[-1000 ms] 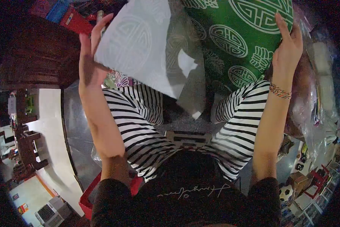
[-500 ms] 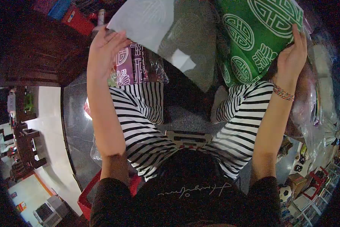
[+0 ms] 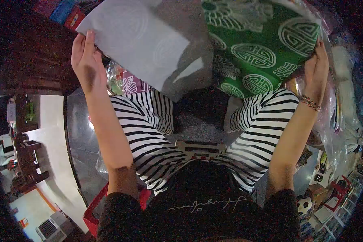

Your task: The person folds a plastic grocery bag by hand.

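A large patterned sheet [image 3: 254, 44] is spread between my two hands at the top of the view. Its right part is green with white round emblems, and its left part shows a pale underside. My left hand [image 3: 87, 52] pinches the pale edge at the upper left. At the upper right my right hand [image 3: 316, 64] grips the green corner, with a beaded bracelet [image 3: 310, 103] on that wrist. The sheet hangs above my striped knees. Behind and below it, a purple patterned packet [image 3: 131, 83] shows partly.
Clear plastic bags [image 3: 333, 133] lie along the right side. A red container [image 3: 94, 211] stands by my left elbow. At the lower right are a football [image 3: 304, 206] and a red frame [image 3: 341, 192]. A dark wooden cabinet [image 3: 32, 52] fills the upper left.
My left hand has moved outward to the left, and the sheet is spread wider with more of its pale side showing. The purple packet is now more covered. My right hand is slightly lower.
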Demonstrator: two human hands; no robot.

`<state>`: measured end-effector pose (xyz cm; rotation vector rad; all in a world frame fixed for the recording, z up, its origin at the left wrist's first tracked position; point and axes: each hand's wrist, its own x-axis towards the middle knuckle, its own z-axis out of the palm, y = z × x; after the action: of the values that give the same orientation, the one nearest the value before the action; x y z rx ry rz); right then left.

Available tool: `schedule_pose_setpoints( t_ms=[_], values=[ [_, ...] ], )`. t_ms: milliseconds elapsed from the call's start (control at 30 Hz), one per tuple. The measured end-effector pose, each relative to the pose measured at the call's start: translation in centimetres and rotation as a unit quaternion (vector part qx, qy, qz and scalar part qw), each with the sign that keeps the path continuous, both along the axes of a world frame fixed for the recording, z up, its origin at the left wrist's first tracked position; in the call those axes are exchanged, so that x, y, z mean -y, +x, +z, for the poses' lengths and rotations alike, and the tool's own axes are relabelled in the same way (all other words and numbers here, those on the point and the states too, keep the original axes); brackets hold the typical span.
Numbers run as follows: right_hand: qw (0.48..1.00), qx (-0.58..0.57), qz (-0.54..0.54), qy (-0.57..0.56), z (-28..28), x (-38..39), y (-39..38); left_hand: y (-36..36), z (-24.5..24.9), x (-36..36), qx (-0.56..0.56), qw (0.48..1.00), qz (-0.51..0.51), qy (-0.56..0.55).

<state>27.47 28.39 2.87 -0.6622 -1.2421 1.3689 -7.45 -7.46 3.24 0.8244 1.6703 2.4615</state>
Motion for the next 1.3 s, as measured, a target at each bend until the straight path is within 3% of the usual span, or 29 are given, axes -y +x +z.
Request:
schedule_pose_setpoints(
  t_ms=[67, 200, 300, 400, 433, 500, 600, 700, 767, 800, 867, 900, 933, 1000, 1033, 1100, 1167, 1233, 1267, 1300],
  values=[
    [0.996, -0.038, 0.080, -0.030, -1.4, -1.6, 1.6, 0.8, 0.2, -0.5, 0.003, 0.999, 0.037, 0.007],
    [0.993, -0.025, 0.096, -0.061, -0.9, -0.9, 2.0, 0.8, -0.3, -0.8, 0.016, 0.994, 0.104, -0.025],
    [0.992, -0.013, 0.036, -0.117, 0.4, 1.1, 0.9, 0.6, -0.7, -0.6, 0.000, 0.992, 0.117, -0.036],
    [0.975, -0.098, -0.006, -0.197, -0.8, -1.5, 2.4, 0.5, -0.6, -0.5, 0.004, 0.988, 0.152, -0.017],
    [0.962, -0.138, 0.162, -0.169, -2.9, -4.7, 4.9, 0.1, -0.8, -0.3, -0.004, 0.988, 0.152, 0.002],
    [0.919, -0.175, 0.326, -0.134, -5.6, -7.7, 5.4, 0.0, -0.6, -0.3, -0.014, 0.988, 0.153, 0.023],
    [0.972, -0.088, 0.217, -0.022, -6.2, -8.5, 3.7, 0.8, -0.2, -0.9, -0.075, 0.984, 0.139, 0.081],
    [0.935, -0.027, 0.353, -0.031, -4.6, -8.2, 2.2, 1.9, 0.4, -1.4, -0.112, 0.974, 0.165, 0.104],
    [0.932, -0.080, 0.342, -0.089, -8.7, -13.8, 2.7, 2.8, 1.0, -1.7, -0.150, 0.963, 0.212, 0.067],
    [0.922, -0.109, 0.357, -0.104, -8.1, -13.1, 2.3, 2.9, 1.0, -1.9, -0.150, 0.964, 0.209, 0.070],
    [0.897, -0.165, 0.387, -0.136, -6.7, -11.5, 1.5, 2.9, 0.8, -2.2, -0.194, 0.923, 0.331, -0.034],
    [0.939, -0.119, 0.268, -0.182, -4.7, -9.8, 0.0, 2.4, 0.1, -2.0, -0.194, 0.923, 0.330, -0.032],
    [0.961, -0.072, 0.144, -0.224, -3.8, -9.0, -0.6, 1.8, -0.5, -1.7, -0.265, 0.848, 0.444, -0.118],
    [0.904, -0.133, 0.395, -0.092, -5.3, -10.7, 0.4, 1.8, -1.7, -1.6, -0.331, 0.747, 0.542, -0.199],
    [0.860, -0.155, 0.474, -0.111, -6.1, -12.5, -0.2, 4.2, -1.9, -1.9, -0.368, 0.786, 0.442, -0.227],
    [0.882, -0.140, 0.411, -0.183, -9.4, -17.4, 0.5, 7.6, -2.0, -4.1, -0.401, 0.815, 0.333, -0.255],
    [0.863, -0.195, 0.426, -0.188, -7.9, -13.9, -0.4, 11.2, -1.2, -7.4, -0.654, 0.667, 0.336, -0.122],
    [0.860, -0.244, 0.402, -0.200, -7.9, -13.9, -0.6, 12.3, -1.6, -8.4, -0.753, 0.567, 0.328, -0.053],
    [0.859, -0.243, 0.403, -0.201, -7.8, -13.8, -0.4, 12.4, -2.3, -8.4, -0.721, 0.671, 0.161, -0.063],
    [0.862, -0.218, 0.412, -0.201, -6.9, -12.6, -0.5, 12.6, -2.7, -8.5, -0.696, 0.711, 0.070, -0.069]
  ],
)
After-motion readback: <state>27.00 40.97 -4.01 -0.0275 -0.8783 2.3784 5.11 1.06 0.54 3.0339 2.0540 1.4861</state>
